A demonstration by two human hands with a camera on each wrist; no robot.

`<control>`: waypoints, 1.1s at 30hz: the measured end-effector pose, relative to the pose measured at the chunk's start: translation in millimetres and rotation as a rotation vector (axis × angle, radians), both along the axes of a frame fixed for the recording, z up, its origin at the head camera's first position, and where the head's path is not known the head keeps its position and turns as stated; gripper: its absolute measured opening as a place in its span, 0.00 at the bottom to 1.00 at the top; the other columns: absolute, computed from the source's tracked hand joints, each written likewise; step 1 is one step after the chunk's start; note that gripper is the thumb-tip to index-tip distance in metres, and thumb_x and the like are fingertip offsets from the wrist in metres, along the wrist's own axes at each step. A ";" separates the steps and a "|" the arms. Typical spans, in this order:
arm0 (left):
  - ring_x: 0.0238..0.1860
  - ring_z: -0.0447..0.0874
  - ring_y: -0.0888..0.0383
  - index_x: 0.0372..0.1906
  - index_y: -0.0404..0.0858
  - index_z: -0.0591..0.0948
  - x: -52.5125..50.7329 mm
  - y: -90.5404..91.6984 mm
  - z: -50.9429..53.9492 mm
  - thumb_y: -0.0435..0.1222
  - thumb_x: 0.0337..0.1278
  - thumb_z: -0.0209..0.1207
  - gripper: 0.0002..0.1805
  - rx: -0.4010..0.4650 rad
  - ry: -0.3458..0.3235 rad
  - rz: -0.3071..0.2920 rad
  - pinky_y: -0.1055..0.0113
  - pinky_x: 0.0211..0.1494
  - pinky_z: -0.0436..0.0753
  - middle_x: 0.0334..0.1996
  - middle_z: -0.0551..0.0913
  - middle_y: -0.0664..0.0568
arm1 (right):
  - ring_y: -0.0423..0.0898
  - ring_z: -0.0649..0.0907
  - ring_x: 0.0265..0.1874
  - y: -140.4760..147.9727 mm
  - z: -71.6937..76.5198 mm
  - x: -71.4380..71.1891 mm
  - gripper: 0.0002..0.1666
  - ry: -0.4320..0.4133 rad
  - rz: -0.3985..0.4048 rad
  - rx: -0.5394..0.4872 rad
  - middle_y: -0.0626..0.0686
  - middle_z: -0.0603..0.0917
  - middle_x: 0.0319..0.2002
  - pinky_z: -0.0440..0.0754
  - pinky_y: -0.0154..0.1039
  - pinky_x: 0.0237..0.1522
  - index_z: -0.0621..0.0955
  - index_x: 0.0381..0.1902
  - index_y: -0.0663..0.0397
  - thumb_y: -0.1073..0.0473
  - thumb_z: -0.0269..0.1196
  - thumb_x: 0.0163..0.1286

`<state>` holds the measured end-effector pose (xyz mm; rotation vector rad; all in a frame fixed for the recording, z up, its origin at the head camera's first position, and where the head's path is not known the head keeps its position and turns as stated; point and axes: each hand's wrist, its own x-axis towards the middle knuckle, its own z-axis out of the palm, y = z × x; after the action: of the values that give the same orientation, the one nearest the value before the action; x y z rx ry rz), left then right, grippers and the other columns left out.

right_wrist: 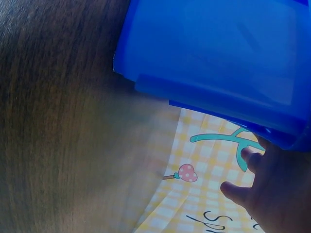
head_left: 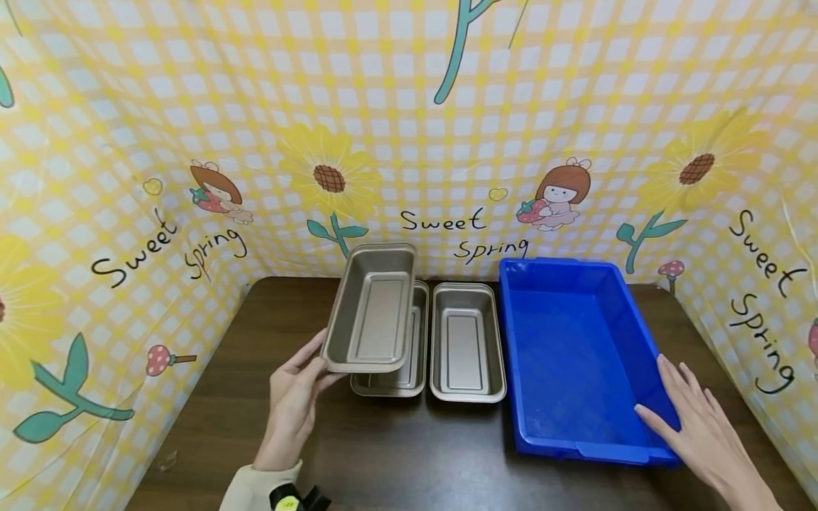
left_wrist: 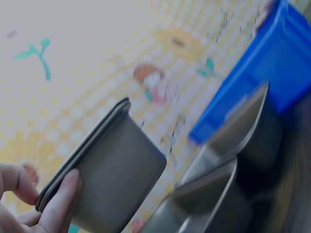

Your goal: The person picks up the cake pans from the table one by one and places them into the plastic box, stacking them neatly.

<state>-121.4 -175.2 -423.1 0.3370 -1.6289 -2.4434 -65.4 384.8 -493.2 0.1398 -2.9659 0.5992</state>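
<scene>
A metal loaf pan (head_left: 377, 312) is held up by its near left corner in my left hand (head_left: 297, 397), above a second loaf pan (head_left: 390, 383) that it partly covers. In the left wrist view, thumb and fingers pinch the rim of the raised loaf pan (left_wrist: 119, 170). A third loaf pan (head_left: 469, 344) stands on the table just right of the second. Along the right wall of a blue plastic bin (head_left: 569, 348) lies my right hand (head_left: 703, 426), fingers extended, touching its rim near the front corner. Nothing shows inside the bin.
A dark wooden table (head_left: 409, 447) carries the pans and the bin. Behind it and at both sides hangs a yellow checked cloth (head_left: 409, 142) printed with sunflowers. The bin stands close beside the third pan.
</scene>
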 end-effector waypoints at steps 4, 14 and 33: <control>0.41 0.92 0.57 0.70 0.19 0.72 -1.2 31.0 6.6 0.16 0.67 0.52 0.26 -0.002 -0.004 -0.028 0.66 0.42 0.92 0.60 0.84 0.36 | 0.62 0.35 0.83 -0.7 0.9 0.4 0.56 0.002 -0.003 -0.001 0.75 0.51 0.81 0.19 0.60 0.79 0.39 0.87 0.56 0.42 0.59 0.80; 0.40 0.92 0.53 0.67 0.19 0.76 -10.9 110.5 8.1 0.16 0.59 0.52 0.28 0.022 0.042 -0.135 0.64 0.41 0.93 0.60 0.79 0.21 | 0.63 0.35 0.83 -1.1 1.2 1.7 0.56 -0.005 -0.009 -0.007 0.75 0.50 0.81 0.19 0.60 0.79 0.39 0.87 0.56 0.42 0.58 0.81; 0.43 0.90 0.35 0.65 0.17 0.76 -22.3 234.6 7.9 0.15 0.54 0.53 0.29 0.046 0.039 -0.244 0.56 0.39 0.94 0.64 0.75 0.23 | 0.60 0.36 0.84 -1.8 1.5 2.5 0.56 0.002 0.003 -0.039 0.71 0.48 0.83 0.21 0.59 0.80 0.40 0.87 0.53 0.43 0.59 0.80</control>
<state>-143.7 59.4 -415.2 0.1000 -1.6881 -2.6479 -62.9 383.0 -491.7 0.1413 -2.9505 0.6567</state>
